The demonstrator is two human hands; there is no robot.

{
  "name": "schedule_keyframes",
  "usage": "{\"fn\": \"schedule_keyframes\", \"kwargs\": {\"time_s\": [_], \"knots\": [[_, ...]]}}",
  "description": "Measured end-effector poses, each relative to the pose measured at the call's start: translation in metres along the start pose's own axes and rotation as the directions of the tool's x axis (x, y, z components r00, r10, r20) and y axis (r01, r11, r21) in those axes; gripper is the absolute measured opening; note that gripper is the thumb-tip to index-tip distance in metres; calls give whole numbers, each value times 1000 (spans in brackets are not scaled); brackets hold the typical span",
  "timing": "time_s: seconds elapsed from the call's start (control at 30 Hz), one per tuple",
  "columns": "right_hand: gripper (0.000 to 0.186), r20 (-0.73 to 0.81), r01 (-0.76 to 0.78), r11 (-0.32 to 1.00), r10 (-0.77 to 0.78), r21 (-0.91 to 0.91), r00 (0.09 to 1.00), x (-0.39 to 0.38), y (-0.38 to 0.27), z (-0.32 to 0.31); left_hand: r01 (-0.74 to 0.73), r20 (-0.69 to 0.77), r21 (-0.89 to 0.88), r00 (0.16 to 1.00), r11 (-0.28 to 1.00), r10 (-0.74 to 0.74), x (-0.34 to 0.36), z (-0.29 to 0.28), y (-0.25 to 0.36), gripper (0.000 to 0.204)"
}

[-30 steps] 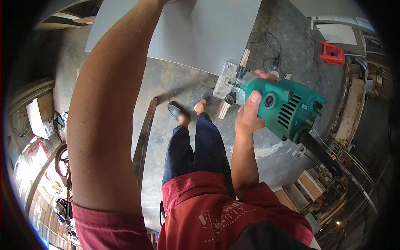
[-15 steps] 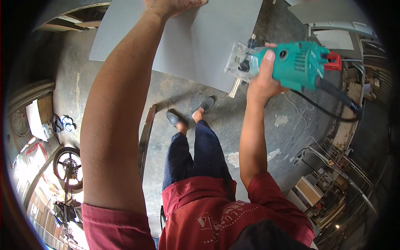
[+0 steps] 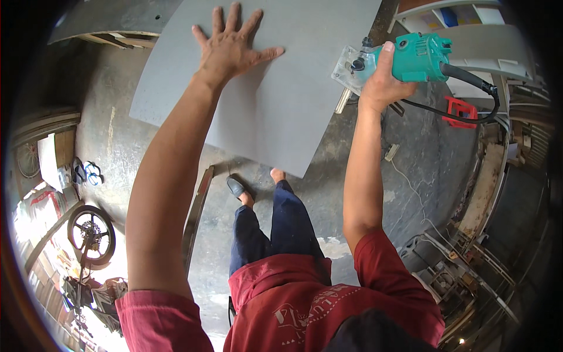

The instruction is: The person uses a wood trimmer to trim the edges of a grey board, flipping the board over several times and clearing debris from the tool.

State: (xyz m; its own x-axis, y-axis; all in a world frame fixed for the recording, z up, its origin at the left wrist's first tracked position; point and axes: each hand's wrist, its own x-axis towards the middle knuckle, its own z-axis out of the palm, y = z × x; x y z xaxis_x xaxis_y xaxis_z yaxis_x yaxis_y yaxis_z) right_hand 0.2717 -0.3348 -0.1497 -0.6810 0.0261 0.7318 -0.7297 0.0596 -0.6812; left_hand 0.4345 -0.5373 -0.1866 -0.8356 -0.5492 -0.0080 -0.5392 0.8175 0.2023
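A large grey sheet panel (image 3: 264, 111) reaches from the top of the view toward my feet. My left hand (image 3: 227, 51) lies on its upper part, fingers spread and thumb pointing right. In my right hand (image 3: 384, 85) is a teal trim router (image 3: 417, 57), gripped round its body and lying on its side. The router's clear base (image 3: 352, 66) faces left at the panel's right edge; I cannot tell whether it touches. A metal rod (image 3: 343, 101) sticks out below the base. The black cord (image 3: 469, 79) leaves the router's rear and loops back under my wrist.
A red plastic stool or crate (image 3: 461, 112) stands on the concrete floor at the right. A white cable with a socket block (image 3: 392, 152) trails there. Near my left leg is a long narrow board (image 3: 198, 205). Slippers (image 3: 92, 173) and a motorbike wheel (image 3: 91, 234) are at the left.
The panel now shows further down, over one of my feet. My left hand has come fully into view, spread on it. The router has shifted slightly up and right relative to the view.
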Motion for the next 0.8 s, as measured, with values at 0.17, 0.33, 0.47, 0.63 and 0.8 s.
{"fn": "schedule_keyframes", "kwargs": {"time_s": [0.17,0.33,0.47,0.63,0.8], "knots": [[27,-14,2,1000,-2,30,1000,38,40,21,-50,-195,-8,980,999,47,-1,16,-4,105],[29,-6,59,998,-59,-1,998,78,81,48,-46,-148,-27,988,999,42,-2,9,-3,104],[32,-30,91,996,-91,3,995,104,105,69,-16,-76,-40,997,999,13,-3,3,-3,106],[40,-37,69,997,-71,-43,997,135,141,86,9,-31,-43,999,999,-11,0,-6,3,108],[47,-39,-1,1000,2,29,999,166,174,108,36,41,-49,999,998,-34,3,-19,7,110]]}}
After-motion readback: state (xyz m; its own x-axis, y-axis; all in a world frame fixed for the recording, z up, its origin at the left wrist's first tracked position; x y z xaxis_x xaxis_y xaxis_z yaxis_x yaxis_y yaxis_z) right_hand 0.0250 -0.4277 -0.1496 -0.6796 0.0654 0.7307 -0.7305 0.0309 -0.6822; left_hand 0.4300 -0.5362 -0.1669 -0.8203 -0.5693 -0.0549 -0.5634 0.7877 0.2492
